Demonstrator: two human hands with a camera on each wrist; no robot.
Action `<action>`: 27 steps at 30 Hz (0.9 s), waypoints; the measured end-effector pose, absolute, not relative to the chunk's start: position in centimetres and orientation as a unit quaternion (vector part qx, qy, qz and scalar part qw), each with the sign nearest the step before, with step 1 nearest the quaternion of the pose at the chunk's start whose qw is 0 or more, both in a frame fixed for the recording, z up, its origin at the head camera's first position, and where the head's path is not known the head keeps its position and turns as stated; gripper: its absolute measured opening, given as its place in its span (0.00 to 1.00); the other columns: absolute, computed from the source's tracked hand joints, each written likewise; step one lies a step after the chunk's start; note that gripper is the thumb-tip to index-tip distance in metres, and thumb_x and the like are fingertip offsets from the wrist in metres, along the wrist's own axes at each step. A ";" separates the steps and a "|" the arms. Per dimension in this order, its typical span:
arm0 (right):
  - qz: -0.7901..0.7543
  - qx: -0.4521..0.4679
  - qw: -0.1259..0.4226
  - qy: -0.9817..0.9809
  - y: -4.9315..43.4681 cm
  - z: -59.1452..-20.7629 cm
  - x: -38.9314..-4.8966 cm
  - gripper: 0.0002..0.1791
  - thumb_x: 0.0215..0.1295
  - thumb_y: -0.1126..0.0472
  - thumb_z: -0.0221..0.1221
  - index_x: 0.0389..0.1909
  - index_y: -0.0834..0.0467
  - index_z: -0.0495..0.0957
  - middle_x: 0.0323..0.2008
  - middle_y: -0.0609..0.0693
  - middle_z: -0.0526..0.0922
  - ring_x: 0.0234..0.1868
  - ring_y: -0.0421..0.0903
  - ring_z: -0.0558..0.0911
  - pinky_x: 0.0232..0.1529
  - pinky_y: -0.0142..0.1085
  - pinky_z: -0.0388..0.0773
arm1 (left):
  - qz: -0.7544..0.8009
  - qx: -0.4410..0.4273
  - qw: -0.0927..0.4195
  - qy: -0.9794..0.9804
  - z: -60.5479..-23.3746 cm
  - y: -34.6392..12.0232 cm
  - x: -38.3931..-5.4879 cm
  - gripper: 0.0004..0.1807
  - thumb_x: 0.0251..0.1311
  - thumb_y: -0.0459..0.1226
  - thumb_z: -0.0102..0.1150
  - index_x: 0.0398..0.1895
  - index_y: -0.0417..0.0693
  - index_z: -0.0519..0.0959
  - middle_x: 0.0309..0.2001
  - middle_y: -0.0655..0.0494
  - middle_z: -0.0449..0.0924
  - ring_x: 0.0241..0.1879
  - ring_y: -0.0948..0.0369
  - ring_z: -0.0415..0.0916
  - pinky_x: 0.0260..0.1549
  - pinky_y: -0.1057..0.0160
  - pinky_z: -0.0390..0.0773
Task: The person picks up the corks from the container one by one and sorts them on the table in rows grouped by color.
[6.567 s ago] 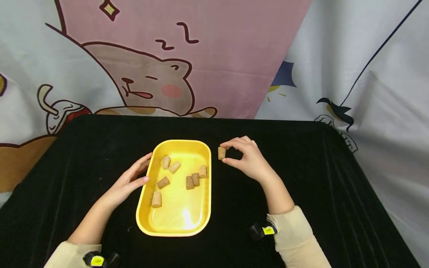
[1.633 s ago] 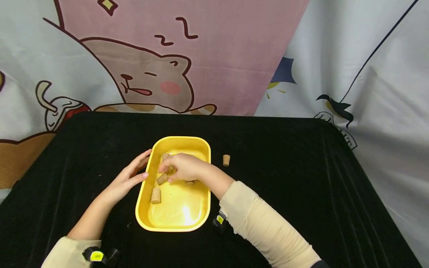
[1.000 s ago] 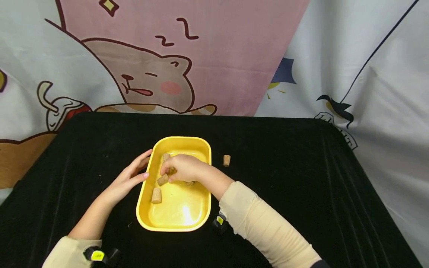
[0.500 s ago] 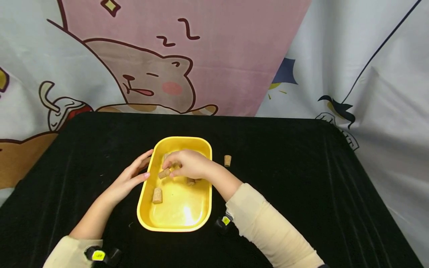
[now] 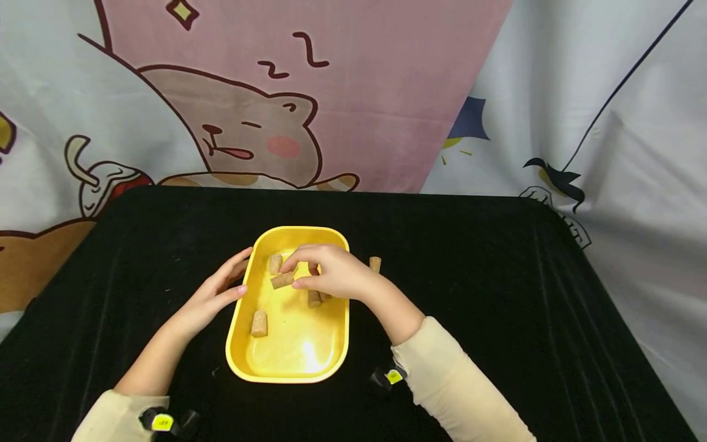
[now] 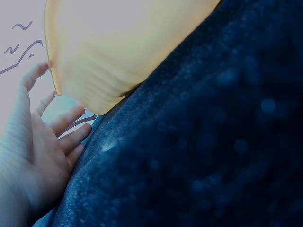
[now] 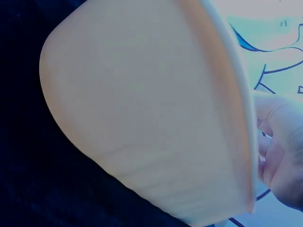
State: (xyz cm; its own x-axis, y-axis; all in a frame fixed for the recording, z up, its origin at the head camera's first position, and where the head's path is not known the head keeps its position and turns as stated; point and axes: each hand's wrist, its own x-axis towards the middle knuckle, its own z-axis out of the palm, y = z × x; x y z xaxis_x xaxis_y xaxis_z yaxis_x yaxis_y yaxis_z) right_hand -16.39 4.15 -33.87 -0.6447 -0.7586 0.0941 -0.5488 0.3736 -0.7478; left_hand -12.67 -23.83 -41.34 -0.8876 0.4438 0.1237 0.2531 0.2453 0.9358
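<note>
A yellow tray (image 5: 293,359) stands on the black cloth with several corks lying in it. Over its left half, my right hand (image 5: 334,273) pinches a cork (image 5: 282,281) between thumb and fingers. Just behind that is another cork (image 5: 275,264); a further cork (image 5: 259,324) sits nearer the front left. Below my palm, a cork (image 5: 314,299) shows partly. My left hand (image 5: 212,294) rests with extended fingers and thumb against the tray's left side. In the right wrist view the tray wall (image 7: 142,109) hides the fingertips of my right hand (image 7: 284,146).
One cork (image 5: 375,264) stands on the black cloth (image 5: 469,276) to the right of the tray, partly behind my right wrist. A patterned curtain (image 5: 375,98) hangs beyond the table's far edge.
A cork now stands on the cloth right of the tray. My right hand has since taken another cork from the tray's left part, lifting it and moving it rightward. My left hand stays put.
</note>
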 end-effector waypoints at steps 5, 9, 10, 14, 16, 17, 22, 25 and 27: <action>-0.400 -0.395 0.111 0.819 5.5 -33.5 -15.9 0.12 0.59 0.62 0.66 0.45 0.52 0.82 0.41 0.39 0.81 0.34 0.40 0.73 0.36 0.34 0.75 | 0.574 0.219 0.085 0.784 -41.4 -23.8 -12.7 0.33 0.70 0.31 0.44 0.76 0.47 0.48 0.70 0.37 0.56 0.66 0.40 0.56 0.51 0.69 0.69; -0.407 -0.399 0.098 0.816 6.7 -33.2 -15.7 0.11 0.59 0.62 0.66 0.44 0.52 0.82 0.40 0.39 0.80 0.32 0.39 0.73 0.34 0.35 0.75 | 0.574 0.220 0.085 0.784 -41.4 -23.9 -12.7 0.33 0.70 0.31 0.44 0.76 0.48 0.48 0.70 0.37 0.56 0.66 0.40 0.56 0.51 0.69 0.68; -0.409 -0.399 0.095 0.815 7.0 -33.1 -15.6 0.11 0.59 0.62 0.66 0.44 0.51 0.82 0.40 0.39 0.80 0.32 0.39 0.73 0.33 0.34 0.75 | 0.575 0.219 0.085 0.784 -41.5 -23.9 -12.7 0.33 0.70 0.31 0.44 0.76 0.48 0.48 0.70 0.37 0.56 0.66 0.40 0.56 0.51 0.69 0.68; -0.424 -0.398 0.088 0.809 8.4 -32.7 -15.4 0.11 0.60 0.64 0.65 0.44 0.53 0.82 0.41 0.41 0.80 0.30 0.40 0.73 0.31 0.34 0.73 | 0.578 0.219 0.087 0.782 -41.4 -23.9 -12.7 0.33 0.70 0.32 0.45 0.76 0.49 0.48 0.70 0.37 0.57 0.66 0.41 0.56 0.51 0.69 0.69; -0.424 -0.396 0.085 0.810 9.1 -32.5 -15.3 0.11 0.60 0.64 0.65 0.44 0.53 0.82 0.42 0.41 0.79 0.29 0.40 0.73 0.30 0.33 0.73 | 0.578 0.219 0.087 0.781 -41.4 -23.8 -12.7 0.33 0.70 0.32 0.45 0.76 0.49 0.48 0.69 0.38 0.57 0.66 0.41 0.56 0.51 0.68 0.69; -0.423 -0.396 0.081 0.811 9.5 -32.5 -15.3 0.11 0.60 0.64 0.65 0.44 0.53 0.82 0.42 0.42 0.79 0.29 0.40 0.73 0.30 0.33 0.73 | 0.578 0.220 0.087 0.781 -41.4 -23.8 -12.7 0.33 0.70 0.32 0.45 0.76 0.49 0.48 0.69 0.37 0.57 0.65 0.41 0.56 0.51 0.68 0.70; -0.415 -0.400 0.058 0.815 11.3 -32.1 -15.2 0.12 0.59 0.64 0.65 0.44 0.54 0.82 0.42 0.43 0.79 0.26 0.40 0.73 0.27 0.35 0.73 | 0.577 0.217 0.086 0.783 -41.4 -23.9 -12.7 0.33 0.70 0.32 0.45 0.76 0.48 0.48 0.69 0.37 0.57 0.65 0.41 0.57 0.51 0.68 0.70; -0.416 -0.393 0.049 0.818 12.2 -31.8 -15.2 0.13 0.59 0.64 0.66 0.45 0.53 0.82 0.42 0.42 0.80 0.26 0.41 0.73 0.26 0.37 0.73 | 0.576 0.214 0.089 0.784 -41.3 -23.9 -12.7 0.33 0.70 0.32 0.45 0.76 0.49 0.48 0.70 0.38 0.57 0.65 0.41 0.57 0.51 0.68 0.69; -0.417 -0.385 0.045 0.822 12.9 -31.5 -15.2 0.13 0.59 0.64 0.66 0.45 0.53 0.82 0.42 0.42 0.80 0.26 0.41 0.73 0.26 0.38 0.73 | 0.575 0.213 0.091 0.785 -41.3 -23.9 -12.7 0.33 0.70 0.33 0.45 0.76 0.50 0.48 0.70 0.39 0.57 0.66 0.42 0.57 0.51 0.68 0.69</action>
State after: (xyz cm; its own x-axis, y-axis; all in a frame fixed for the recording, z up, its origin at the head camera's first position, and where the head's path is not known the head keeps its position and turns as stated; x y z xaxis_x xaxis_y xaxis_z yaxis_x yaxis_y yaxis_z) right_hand -15.17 12.89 -31.54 -0.7001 -0.6700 0.2470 -0.5947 0.3557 -0.7210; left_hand -12.68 -23.92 -41.33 -0.8933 0.4377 0.1025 0.2293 0.2477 0.9413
